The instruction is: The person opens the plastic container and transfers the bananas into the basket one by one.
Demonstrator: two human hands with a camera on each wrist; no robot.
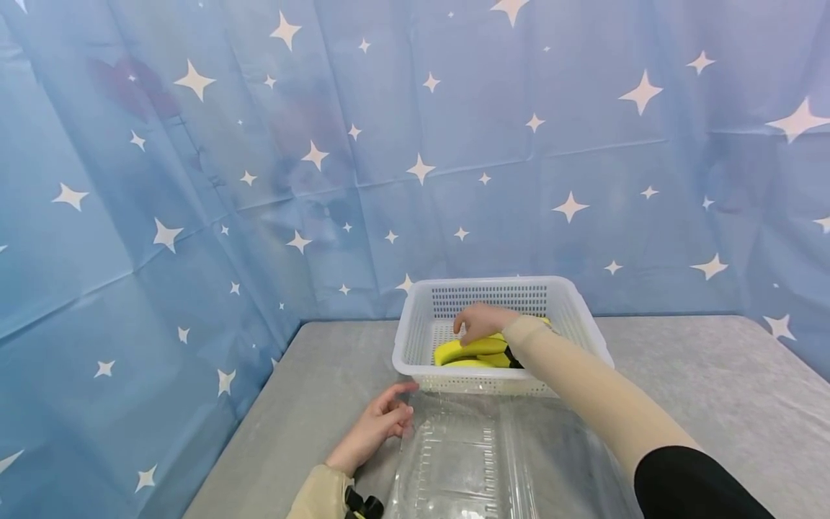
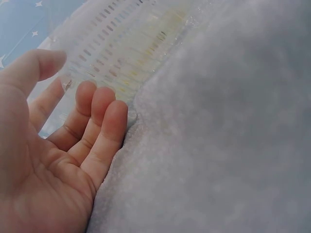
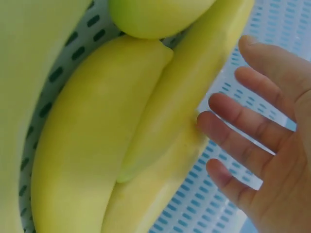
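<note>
Several yellow bananas (image 1: 471,351) lie in a white slotted plastic basket (image 1: 415,360). My right hand (image 1: 485,321) hovers inside the basket over them, fingers loosely bent. In the right wrist view this hand (image 3: 267,131) is beside the bananas (image 3: 92,131) with nothing in its grasp; one fingertip is at or very near a banana's side. In front of the basket lies a clear plastic clamshell container (image 1: 457,461). My left hand (image 1: 378,424) is at its far left corner, with index finger extended and thumb apart from it. The left wrist view shows the hand's (image 2: 63,150) other fingers gently bent.
A grey cloth-covered table (image 1: 687,389) bears the basket and the container. Behind it and at the left hangs a blue curtain (image 1: 454,202) with white stars. The basket stands near the table's back edge.
</note>
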